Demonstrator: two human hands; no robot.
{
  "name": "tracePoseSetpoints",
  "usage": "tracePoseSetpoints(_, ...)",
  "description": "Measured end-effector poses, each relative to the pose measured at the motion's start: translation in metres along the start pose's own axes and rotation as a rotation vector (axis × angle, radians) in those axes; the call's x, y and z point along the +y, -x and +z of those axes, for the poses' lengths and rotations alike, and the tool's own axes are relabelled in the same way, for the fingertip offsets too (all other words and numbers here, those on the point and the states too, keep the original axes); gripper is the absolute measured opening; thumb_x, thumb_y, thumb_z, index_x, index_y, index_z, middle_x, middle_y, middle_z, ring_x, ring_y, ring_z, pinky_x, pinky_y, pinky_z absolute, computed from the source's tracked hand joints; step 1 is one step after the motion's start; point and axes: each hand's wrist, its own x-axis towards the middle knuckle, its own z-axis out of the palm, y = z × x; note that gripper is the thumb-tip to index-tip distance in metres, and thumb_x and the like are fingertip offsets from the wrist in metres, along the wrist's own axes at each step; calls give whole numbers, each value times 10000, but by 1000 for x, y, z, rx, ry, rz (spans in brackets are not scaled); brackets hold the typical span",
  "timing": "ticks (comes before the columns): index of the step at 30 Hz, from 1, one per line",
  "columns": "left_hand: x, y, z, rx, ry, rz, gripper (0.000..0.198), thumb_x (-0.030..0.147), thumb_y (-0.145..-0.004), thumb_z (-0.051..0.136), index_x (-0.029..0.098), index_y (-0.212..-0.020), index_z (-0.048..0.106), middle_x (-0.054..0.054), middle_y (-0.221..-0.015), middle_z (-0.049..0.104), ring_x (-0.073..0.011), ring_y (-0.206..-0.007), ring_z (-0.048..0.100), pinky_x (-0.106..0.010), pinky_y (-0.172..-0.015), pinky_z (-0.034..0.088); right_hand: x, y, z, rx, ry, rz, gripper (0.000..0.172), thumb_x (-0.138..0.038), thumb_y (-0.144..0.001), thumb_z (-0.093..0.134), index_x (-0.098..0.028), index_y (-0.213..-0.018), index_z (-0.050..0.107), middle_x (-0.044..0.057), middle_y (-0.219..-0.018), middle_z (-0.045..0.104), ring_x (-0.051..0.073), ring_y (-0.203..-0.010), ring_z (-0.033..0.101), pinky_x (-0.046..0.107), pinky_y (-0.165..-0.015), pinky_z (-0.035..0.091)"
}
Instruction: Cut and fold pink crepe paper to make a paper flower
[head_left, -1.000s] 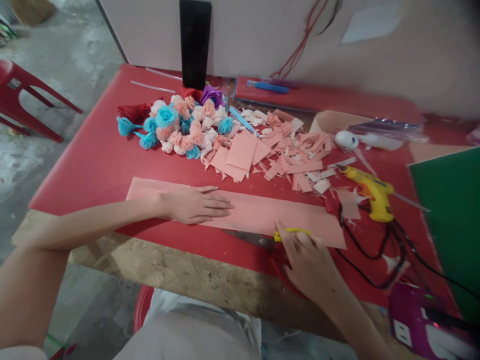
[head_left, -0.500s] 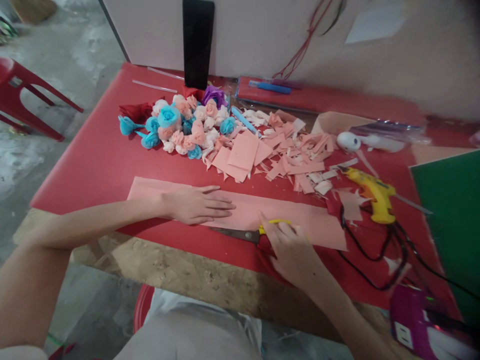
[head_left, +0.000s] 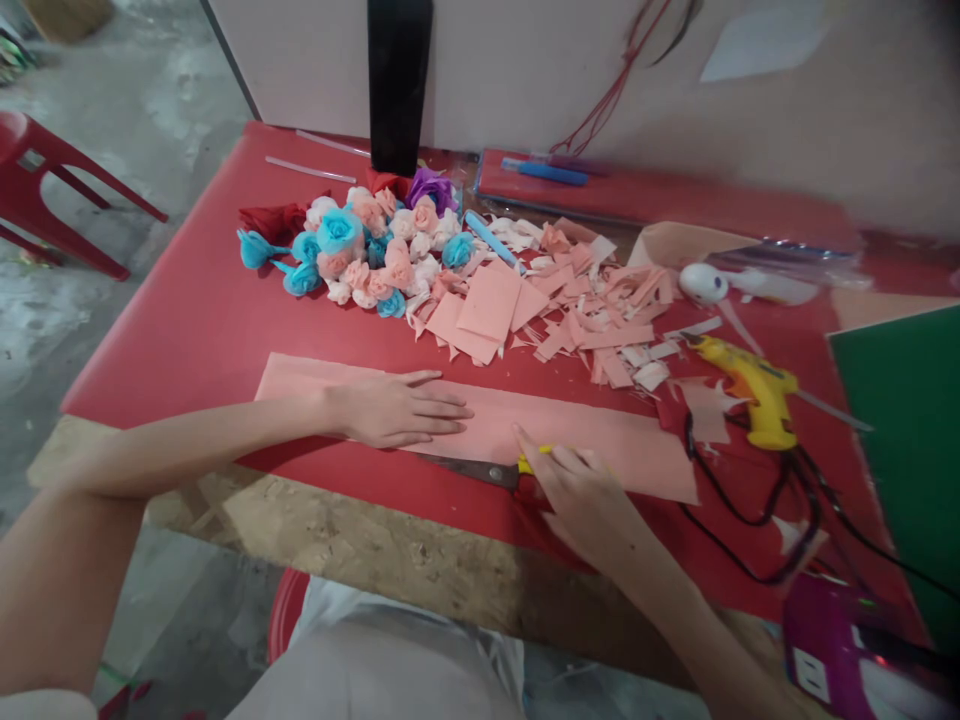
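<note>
Your left grip (head_left: 397, 409), flat and unclenched, hides part of the pink strip (head_left: 559, 420); your right grip (head_left: 585, 500) clasps scissors (head_left: 491, 473), covering much of their handles (head_left: 528, 465).

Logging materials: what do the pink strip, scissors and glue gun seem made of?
Pink strip: probably matte paper, flat, straight-edged. Scissors: blades likely metal, dull grey; handle likely plastic, brightly coloured. Glue gun: probably smooth plastic, yellow, moulded-looking.
</note>
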Motion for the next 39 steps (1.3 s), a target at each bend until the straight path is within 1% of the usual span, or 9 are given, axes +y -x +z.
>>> tracePoseSetpoints(3, 0, 0, 0, -6, -9, -3, 447, 252, -936, 265, 184, -1364, 374, -47, -1417, 371, -158, -1353, 282, -391, -1154, -11, 1, 4, -1, 2, 28, -51, 641, -59, -735, 439, 1, -1348, 260, 54, -755, 599, 169, -647, 491, 280, -601, 350)
tracePoseSetpoints(5, 0, 0, 0, -2, -9, 1, 448, 254, -937, 263, 171, -1363, 375, -56, -1419, 365, -160, -1353, 282, -394, -1153, -17, -1, 6, -3, -8, 60, -58, 620, -68, -738, 442, 1, -1331, 277, 52, -757, 600, 175, -651, 495, 290, -593, 346)
tracePoseSetpoints(10, 1, 0, 0, 43, 34, 7, 436, 264, -931, 306, 207, -1356, 387, -50, -1414, 380, -169, -1340, 311, -412, -1156, 25, -7, 9, -8, -69, 117, 19, 638, -157, -693, 509, 12, -1286, 343, 102, -865, 615, 210, -731, 504, 333, -659, 367)
tracePoseSetpoints(13, 1, -1, -2, 36, 54, -5, 441, 258, -929, 299, 205, -1360, 378, -48, -1425, 363, -166, -1344, 302, -413, -1156, 26, -9, 10, -10, -75, 129, 47, 718, -192, -694, 520, 9, -1338, 277, 102, -867, 614, 217, -736, 498, 336, -664, 368)
tracePoseSetpoints(18, 1, -3, -4, -30, 31, 5, 479, 273, -908, 303, 186, -1377, 345, -50, -1450, 312, -168, -1362, 261, -412, -1153, 8, -10, 8, -12, -28, 108, 60, 824, -152, -652, 518, 24, -1377, 168, 90, -837, 611, 216, -727, 492, 329, -663, 367)
tracePoseSetpoints(23, 0, -5, -3, -45, 13, 42, 509, 265, -893, 274, 150, -1386, 327, -57, -1456, 298, -171, -1374, 227, -411, -1149, -26, -10, 10, -14, -25, 102, 57, 850, -141, -626, 515, 23, -1375, 148, 90, -847, 610, 223, -736, 501, 335, -677, 370)
tracePoseSetpoints(29, 0, -5, -4, -64, 31, 28, 522, 269, -885, 254, 144, -1387, 323, -61, -1463, 280, -160, -1376, 220, -403, -1148, -37, -4, 24, -17, -52, 106, 102, 874, -118, -643, 504, -15, -1401, 83, 96, -886, 621, 231, -754, 510, 340, -686, 374)
tracePoseSetpoints(35, -1, -5, -4, -65, 42, 31, 535, 265, -873, 259, 114, -1380, 332, -85, -1457, 293, -179, -1369, 243, -421, -1147, -15, 2, 35, -17, -58, 116, 158, 880, -122, -643, 513, -10, -1407, 90, 91, -827, 618, 242, -788, 527, 337, -710, 382)
tracePoseSetpoints(39, -1, -6, -6, -73, 40, 31, 535, 264, -880, 247, 103, -1385, 319, -91, -1459, 288, -178, -1370, 240, -419, -1147, -16, 2, 34, -15, -96, 112, 169, 867, -126, -678, 499, -25, -1410, 46, 96, -886, 632, 235, -797, 535, 332, -717, 389)
